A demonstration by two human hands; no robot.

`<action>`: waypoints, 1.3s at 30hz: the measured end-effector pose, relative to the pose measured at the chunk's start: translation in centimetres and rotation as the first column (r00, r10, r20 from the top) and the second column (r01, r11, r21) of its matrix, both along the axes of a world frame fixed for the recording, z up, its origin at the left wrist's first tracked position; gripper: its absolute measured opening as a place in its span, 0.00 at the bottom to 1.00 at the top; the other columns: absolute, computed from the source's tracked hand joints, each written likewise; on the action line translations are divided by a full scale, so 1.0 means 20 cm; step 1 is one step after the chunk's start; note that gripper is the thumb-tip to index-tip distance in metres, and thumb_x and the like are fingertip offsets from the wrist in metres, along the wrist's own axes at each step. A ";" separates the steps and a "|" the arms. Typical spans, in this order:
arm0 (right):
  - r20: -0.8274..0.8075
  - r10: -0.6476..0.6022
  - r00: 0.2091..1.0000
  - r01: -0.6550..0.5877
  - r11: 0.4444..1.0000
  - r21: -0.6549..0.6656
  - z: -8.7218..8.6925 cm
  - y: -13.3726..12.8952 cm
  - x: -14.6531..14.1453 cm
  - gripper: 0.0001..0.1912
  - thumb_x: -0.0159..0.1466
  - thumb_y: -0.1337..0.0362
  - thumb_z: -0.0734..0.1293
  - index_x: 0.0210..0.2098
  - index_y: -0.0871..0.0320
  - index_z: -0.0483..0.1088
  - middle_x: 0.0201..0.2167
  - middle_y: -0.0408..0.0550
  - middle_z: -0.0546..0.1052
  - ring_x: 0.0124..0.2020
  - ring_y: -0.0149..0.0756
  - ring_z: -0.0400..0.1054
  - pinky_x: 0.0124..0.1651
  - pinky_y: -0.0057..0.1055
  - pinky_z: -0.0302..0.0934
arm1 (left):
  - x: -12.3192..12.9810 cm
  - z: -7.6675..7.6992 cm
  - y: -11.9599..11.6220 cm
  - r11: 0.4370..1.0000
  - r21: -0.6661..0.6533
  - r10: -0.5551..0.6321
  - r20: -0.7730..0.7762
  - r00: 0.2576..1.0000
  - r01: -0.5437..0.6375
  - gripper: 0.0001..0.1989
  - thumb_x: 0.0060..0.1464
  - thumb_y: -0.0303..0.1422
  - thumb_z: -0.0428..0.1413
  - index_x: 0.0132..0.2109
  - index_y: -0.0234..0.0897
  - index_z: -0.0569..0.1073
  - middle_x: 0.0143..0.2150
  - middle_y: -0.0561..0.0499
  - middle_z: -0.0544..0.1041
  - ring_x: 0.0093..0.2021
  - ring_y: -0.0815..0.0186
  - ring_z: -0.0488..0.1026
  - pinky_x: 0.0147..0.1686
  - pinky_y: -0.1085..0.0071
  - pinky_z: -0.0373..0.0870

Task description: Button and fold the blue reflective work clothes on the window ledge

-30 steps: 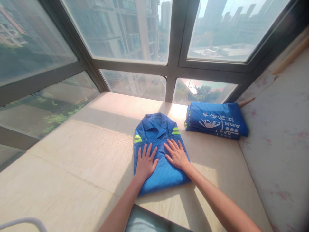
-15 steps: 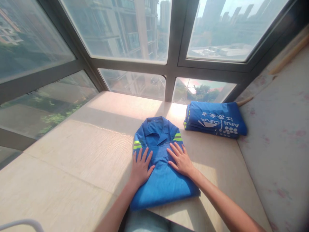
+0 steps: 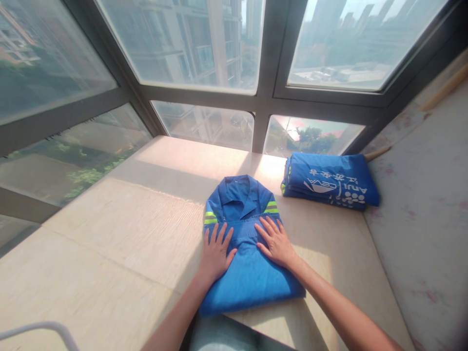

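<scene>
A blue work jacket (image 3: 252, 278) lies folded on the pale sill, its collar at the far end and its hem edge towards me. Yellow-green and grey bands show on both sleeves near the shoulders. Flat on the left side of the jacket rests my left hand (image 3: 216, 251), fingers spread. My right hand (image 3: 275, 242) lies likewise on the right side, fingers apart and pointing up towards the collar. Both palms press on the fabric just below a stitched band, and neither hand grips anything.
At the back right, a stack of folded blue garments (image 3: 331, 180) with white lettering sits against the flowered wall (image 3: 420, 234). Window frames (image 3: 204, 100) border the sill (image 3: 120, 234) at the back and left. A white curved tube (image 3: 47, 325) shows at the lower left.
The view has shifted slightly, so everything sits a little further right, and more of the white tube shows. Both hands stay flat on the jacket in the same place.
</scene>
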State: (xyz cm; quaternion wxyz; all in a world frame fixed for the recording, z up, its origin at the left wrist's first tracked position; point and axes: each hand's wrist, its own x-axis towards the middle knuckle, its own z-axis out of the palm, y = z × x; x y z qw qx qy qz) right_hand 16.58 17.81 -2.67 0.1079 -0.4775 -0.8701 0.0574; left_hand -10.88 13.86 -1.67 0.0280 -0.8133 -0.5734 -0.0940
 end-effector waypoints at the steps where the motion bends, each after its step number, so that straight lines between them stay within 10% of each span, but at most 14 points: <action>1: 0.003 -0.003 1.000 0.003 1.000 0.003 0.00 -0.01 0.00 0.33 0.69 0.52 0.60 0.71 0.48 0.53 0.73 0.50 0.53 0.72 0.52 0.44 0.70 0.57 0.37 | 0.00 0.00 -0.01 1.000 0.006 -0.003 -0.001 1.000 0.003 0.33 0.63 0.45 0.51 0.72 0.45 0.57 0.74 0.46 0.55 0.73 0.44 0.48 0.69 0.42 0.41; 10: 0.021 0.004 1.000 -0.005 0.997 0.073 -0.04 -0.17 0.01 0.34 0.69 0.52 0.60 0.72 0.50 0.51 0.74 0.51 0.49 0.74 0.53 0.40 0.70 0.58 0.35 | 0.00 -0.04 -0.15 0.998 0.061 -0.019 -0.039 0.999 0.021 0.35 0.62 0.42 0.53 0.73 0.45 0.54 0.74 0.47 0.53 0.73 0.45 0.47 0.69 0.42 0.41; 16: 0.009 -0.038 0.999 0.038 0.999 0.035 0.11 -0.27 -0.05 0.31 0.68 0.58 0.62 0.69 0.54 0.58 0.73 0.55 0.50 0.74 0.55 0.40 0.70 0.60 0.37 | 0.00 -0.02 -0.14 0.998 0.052 -0.027 -0.053 0.998 0.030 0.34 0.63 0.43 0.52 0.72 0.45 0.56 0.74 0.46 0.55 0.72 0.45 0.50 0.68 0.41 0.43; 20: -0.066 0.143 0.988 -0.147 0.987 -0.061 0.20 -0.53 -0.12 0.36 0.66 0.53 0.65 0.71 0.50 0.54 0.74 0.52 0.46 0.74 0.55 0.40 0.70 0.57 0.42 | 0.01 -0.01 -0.13 0.999 0.048 -0.005 -0.049 0.999 0.008 0.33 0.62 0.44 0.52 0.71 0.44 0.59 0.72 0.45 0.58 0.71 0.44 0.52 0.68 0.41 0.44; 28: -0.136 0.256 0.957 -0.276 0.947 -0.163 0.08 -0.86 -0.20 0.40 0.62 0.53 0.69 0.71 0.49 0.52 0.72 0.52 0.54 0.71 0.58 0.49 0.69 0.58 0.48 | 0.05 0.02 -0.14 0.999 0.025 0.020 0.005 1.000 -0.021 0.32 0.61 0.44 0.53 0.69 0.42 0.62 0.72 0.43 0.60 0.70 0.43 0.54 0.68 0.41 0.47; 34: -0.268 0.118 0.956 -0.173 0.966 -0.190 0.19 -0.67 -0.24 0.14 0.66 0.58 0.66 0.50 0.50 0.73 0.51 0.48 0.78 0.53 0.44 0.70 0.56 0.39 0.65 | -0.04 0.05 0.01 0.992 0.029 0.119 0.144 0.982 -0.125 0.23 0.65 0.42 0.49 0.61 0.38 0.71 0.64 0.40 0.69 0.65 0.50 0.64 0.63 0.50 0.61; 39: -0.382 -0.092 0.920 0.032 0.986 -0.162 0.27 -0.12 -0.33 0.12 0.70 0.60 0.60 0.42 0.53 0.75 0.39 0.47 0.80 0.41 0.38 0.74 0.45 0.30 0.66 | -0.13 0.05 0.31 0.925 -0.009 0.376 0.185 0.908 -0.381 0.22 0.64 0.33 0.48 0.61 0.31 0.69 0.63 0.35 0.69 0.64 0.50 0.65 0.60 0.52 0.66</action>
